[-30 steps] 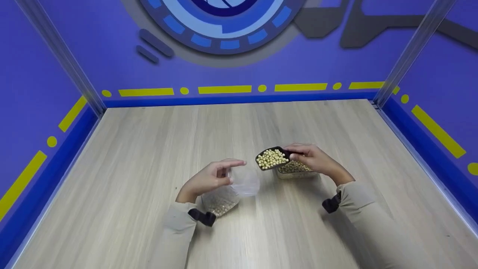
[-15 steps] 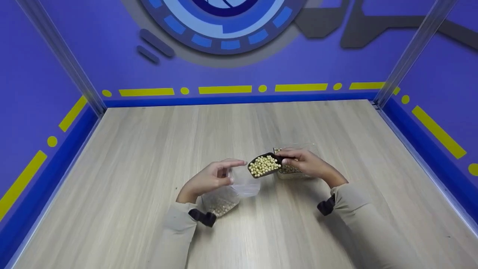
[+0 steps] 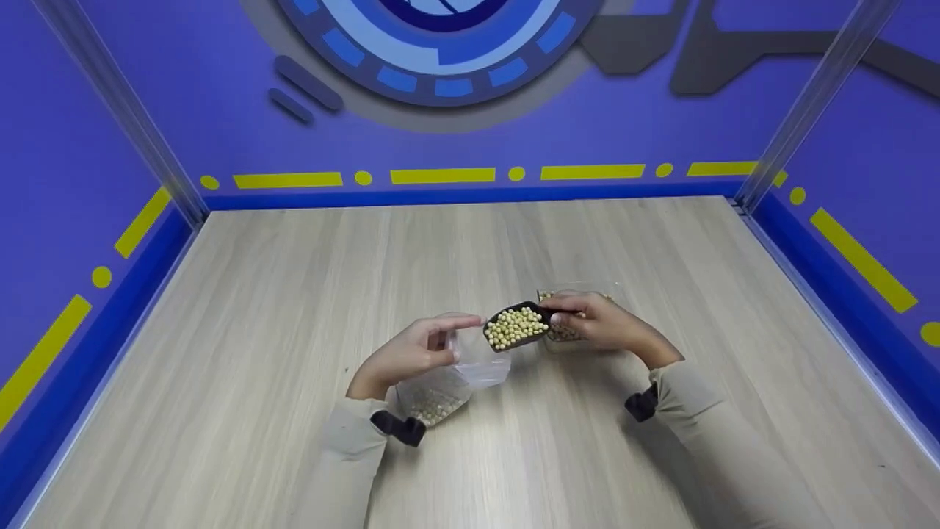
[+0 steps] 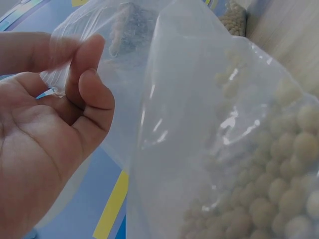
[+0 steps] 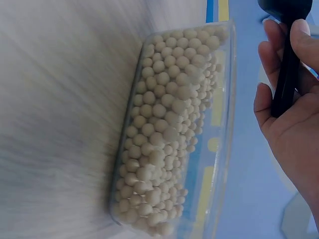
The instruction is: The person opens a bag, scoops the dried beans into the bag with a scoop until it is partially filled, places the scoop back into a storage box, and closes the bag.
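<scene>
My left hand [image 3: 407,354] pinches the rim of a clear plastic bag [image 3: 488,373] between thumb and fingers, and the bag's mouth gapes toward the right. Round pale-yellow beans or beads [image 4: 264,209] fill its lower part. With thumb and fingers curled round the handle, my right hand [image 3: 606,327] holds a small black scoop [image 5: 285,79]. The scoop is heaped with the same round pieces [image 3: 518,327], roughly level, its tip over the bag's mouth near my left fingertips. Below the right hand stands a clear rectangular container [image 5: 232,74] of these pieces, partly hidden in the head view.
A light wood tabletop [image 3: 330,272] lies beneath everything. Blue-violet panels [image 3: 470,150] with yellow dashes enclose its back and sides. Black wrist cameras [image 3: 396,427] sit on both sleeves.
My right hand has carried the filled scoop left and slightly nearer, from above the container to the bag's mouth, uncovering more of the container. The left hand and bag look nearly still.
</scene>
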Tool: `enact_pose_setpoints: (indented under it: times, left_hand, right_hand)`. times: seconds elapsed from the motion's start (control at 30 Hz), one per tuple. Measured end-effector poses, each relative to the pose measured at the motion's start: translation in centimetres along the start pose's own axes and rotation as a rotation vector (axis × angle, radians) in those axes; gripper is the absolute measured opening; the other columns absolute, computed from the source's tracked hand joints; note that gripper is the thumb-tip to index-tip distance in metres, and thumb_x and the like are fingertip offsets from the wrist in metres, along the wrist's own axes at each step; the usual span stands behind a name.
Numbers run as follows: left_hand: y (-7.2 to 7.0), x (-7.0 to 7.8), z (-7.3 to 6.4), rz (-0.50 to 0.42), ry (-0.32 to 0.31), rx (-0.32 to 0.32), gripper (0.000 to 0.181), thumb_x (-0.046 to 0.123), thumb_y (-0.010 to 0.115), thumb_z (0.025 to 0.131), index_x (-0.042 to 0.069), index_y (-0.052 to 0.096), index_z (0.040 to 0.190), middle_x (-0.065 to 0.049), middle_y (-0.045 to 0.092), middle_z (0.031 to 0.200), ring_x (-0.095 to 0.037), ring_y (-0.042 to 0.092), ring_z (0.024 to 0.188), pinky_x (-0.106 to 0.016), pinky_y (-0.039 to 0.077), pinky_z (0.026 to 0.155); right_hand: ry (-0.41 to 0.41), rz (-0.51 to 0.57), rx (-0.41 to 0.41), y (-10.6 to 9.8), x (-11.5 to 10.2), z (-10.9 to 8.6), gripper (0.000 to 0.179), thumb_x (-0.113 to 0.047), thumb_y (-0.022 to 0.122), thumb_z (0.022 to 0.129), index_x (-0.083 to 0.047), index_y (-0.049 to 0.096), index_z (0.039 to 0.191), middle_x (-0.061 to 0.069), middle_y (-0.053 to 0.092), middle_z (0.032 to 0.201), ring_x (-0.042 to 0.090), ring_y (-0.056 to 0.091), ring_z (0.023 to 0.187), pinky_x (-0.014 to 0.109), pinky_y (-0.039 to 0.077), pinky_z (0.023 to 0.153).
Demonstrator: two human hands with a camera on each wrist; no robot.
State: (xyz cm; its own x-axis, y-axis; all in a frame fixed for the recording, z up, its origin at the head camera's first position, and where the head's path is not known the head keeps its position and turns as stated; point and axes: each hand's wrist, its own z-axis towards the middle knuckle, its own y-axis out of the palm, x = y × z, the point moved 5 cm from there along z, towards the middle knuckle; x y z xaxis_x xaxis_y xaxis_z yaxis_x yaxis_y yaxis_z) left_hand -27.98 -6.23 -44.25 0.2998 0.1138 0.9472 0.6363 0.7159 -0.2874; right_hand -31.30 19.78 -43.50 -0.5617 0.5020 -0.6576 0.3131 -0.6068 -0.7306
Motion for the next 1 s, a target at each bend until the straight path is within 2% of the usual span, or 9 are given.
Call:
enact_pose_setpoints:
  times: [0.27,0.4,0.5,0.7,1.0]
  left_hand:
    - [0.1,0.1,0.0,0.025,0.009,-0.005,0.054,-0.008,0.054,0.083,-0.005,0.049,0.136,-0.022,0.048,0.140,-0.003,0.044,0.072,-0.015,0.041,0.067]
    - [0.1,0.0,0.1,0.032,0.007,-0.006,0.054,-0.010,0.054,0.083,-0.005,0.049,0.136,-0.020,0.048,0.141,-0.004,0.044,0.072,-0.015,0.041,0.067]
    - [0.1,0.0,0.1,0.034,0.010,-0.007,0.053,-0.009,0.055,0.083,-0.004,0.050,0.136,-0.020,0.048,0.139,-0.003,0.044,0.072,-0.015,0.040,0.066]
    - [0.1,0.0,0.0,0.040,0.013,-0.008,0.051,0.002,0.061,0.087,-0.004,0.049,0.137,-0.020,0.050,0.134,-0.002,0.043,0.069,-0.015,0.039,0.065]
    - [0.1,-0.1,0.1,0.042,0.001,-0.006,0.053,-0.008,0.058,0.084,-0.004,0.050,0.136,-0.021,0.048,0.140,-0.003,0.043,0.070,-0.014,0.039,0.065]
  right_hand:
    - [-0.102,-0.075,0.005,-0.3,-0.9,0.1,0.030,-0.007,0.059,0.093,0.002,0.065,0.121,0.018,0.067,0.115,0.036,0.058,0.113,0.049,0.044,0.097]
    - [-0.126,-0.110,0.007,-0.5,-1.3,0.1,0.030,-0.004,0.060,0.091,0.002,0.065,0.120,0.017,0.068,0.113,0.034,0.060,0.110,0.048,0.045,0.096]
    - [-0.134,-0.130,0.007,-0.6,-1.5,0.2,0.029,-0.003,0.061,0.090,0.002,0.066,0.119,0.017,0.068,0.112,0.033,0.061,0.108,0.048,0.046,0.095]
    - [-0.137,-0.147,0.001,-0.7,-1.9,0.3,0.028,-0.004,0.062,0.090,0.002,0.067,0.117,0.016,0.069,0.111,0.032,0.062,0.106,0.046,0.048,0.093]
    - [-0.116,-0.178,-0.021,-0.7,-2.0,0.4,0.029,-0.004,0.062,0.090,0.001,0.067,0.118,0.016,0.069,0.113,0.032,0.062,0.107,0.046,0.047,0.095]
